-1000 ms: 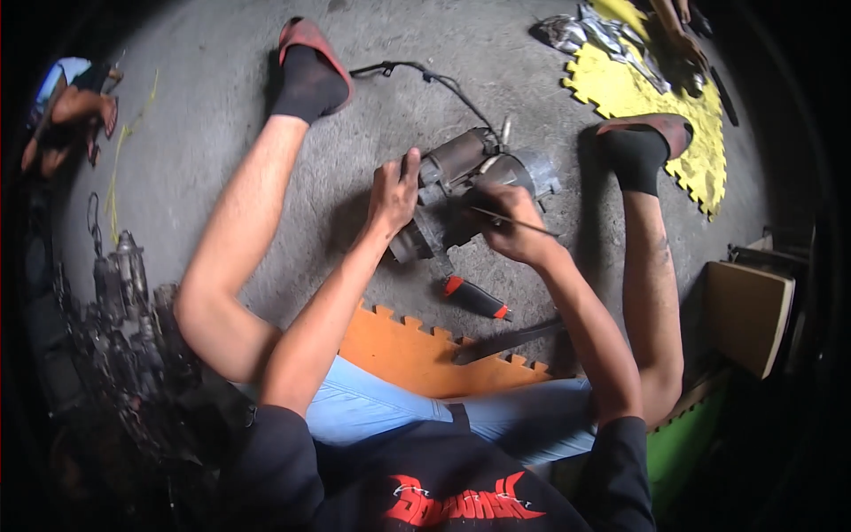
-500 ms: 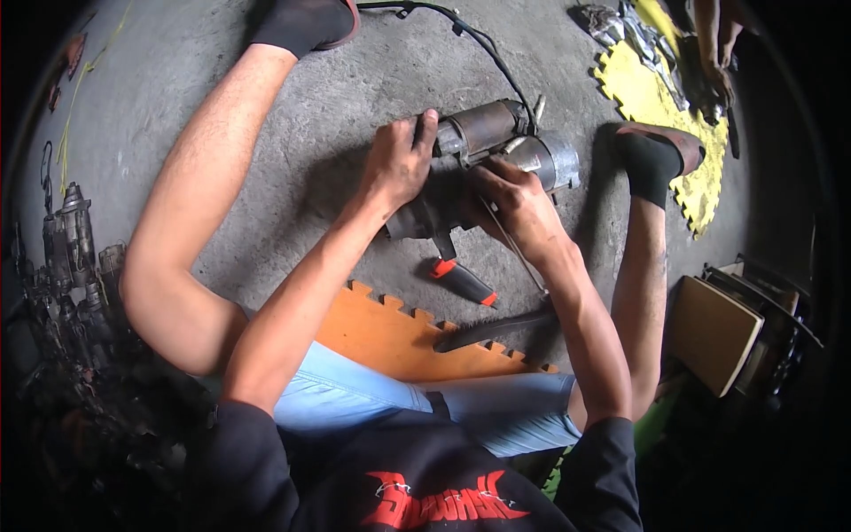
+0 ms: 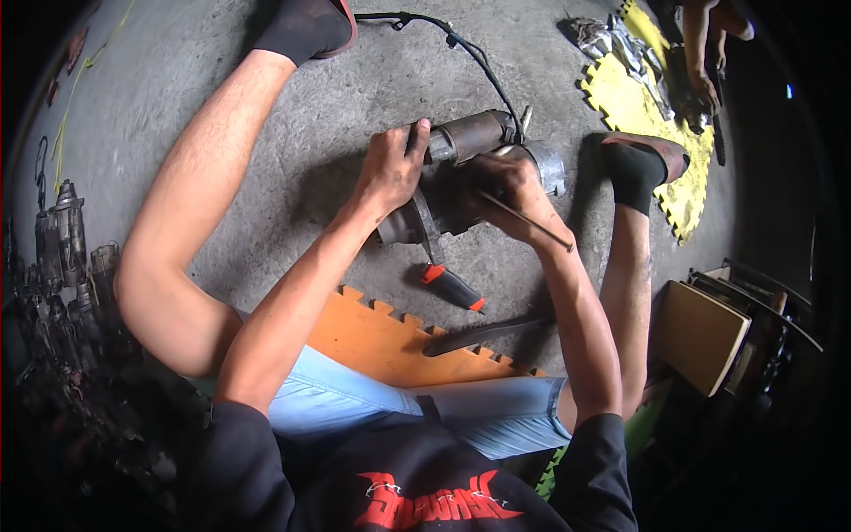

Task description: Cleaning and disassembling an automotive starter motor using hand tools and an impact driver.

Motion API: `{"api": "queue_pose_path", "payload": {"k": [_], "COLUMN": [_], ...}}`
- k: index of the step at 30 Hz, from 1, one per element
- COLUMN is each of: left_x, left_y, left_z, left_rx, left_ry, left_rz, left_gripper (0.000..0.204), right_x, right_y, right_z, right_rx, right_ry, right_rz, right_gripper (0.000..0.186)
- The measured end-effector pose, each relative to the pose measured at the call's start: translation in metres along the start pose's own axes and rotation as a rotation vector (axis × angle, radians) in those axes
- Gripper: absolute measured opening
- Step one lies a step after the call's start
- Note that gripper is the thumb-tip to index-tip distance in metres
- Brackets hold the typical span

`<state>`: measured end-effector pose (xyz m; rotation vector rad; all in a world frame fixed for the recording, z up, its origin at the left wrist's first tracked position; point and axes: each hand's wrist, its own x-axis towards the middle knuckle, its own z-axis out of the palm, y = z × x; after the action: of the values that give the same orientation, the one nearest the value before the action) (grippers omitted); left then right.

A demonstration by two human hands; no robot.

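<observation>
Two hands (image 3: 392, 168) (image 3: 521, 188) at metal housing (image 3: 445, 202)

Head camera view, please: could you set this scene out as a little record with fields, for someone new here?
Left hand: the hand is against a metal unit with two cylinders; some fingers hidden
Right hand: the hand holds a thin rod at the unit; fingers blurred
Floor below unit: black-and-red handle
Nearest mat: orange mat, jagged edge
Cable: black cable, beyond the unit
Upper right: another person's hand, near a yellow mat
</observation>
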<state>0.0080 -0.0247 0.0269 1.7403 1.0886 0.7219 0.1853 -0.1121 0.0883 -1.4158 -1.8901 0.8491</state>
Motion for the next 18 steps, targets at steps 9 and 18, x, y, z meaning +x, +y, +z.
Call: {"api": "queue_pose_path", "payload": {"k": [9,18], "left_x": [-0.001,0.001], "left_y": [-0.004,-0.007], "left_z": [-0.001,-0.001], "left_rx": [0.017,0.033], "left_ry": [-0.040,0.001], "left_rz": [-0.017,0.011], "left_gripper": [0.053,0.055], "right_x": [0.004,0.015], "right_y": [0.009,0.002], "right_z": [-0.008,-0.012], "right_rx": [-0.041,-0.003], "right_ry": [-0.136,-0.062], "right_rz": [-0.101,0.073], "right_gripper": [0.024,0.029]}}
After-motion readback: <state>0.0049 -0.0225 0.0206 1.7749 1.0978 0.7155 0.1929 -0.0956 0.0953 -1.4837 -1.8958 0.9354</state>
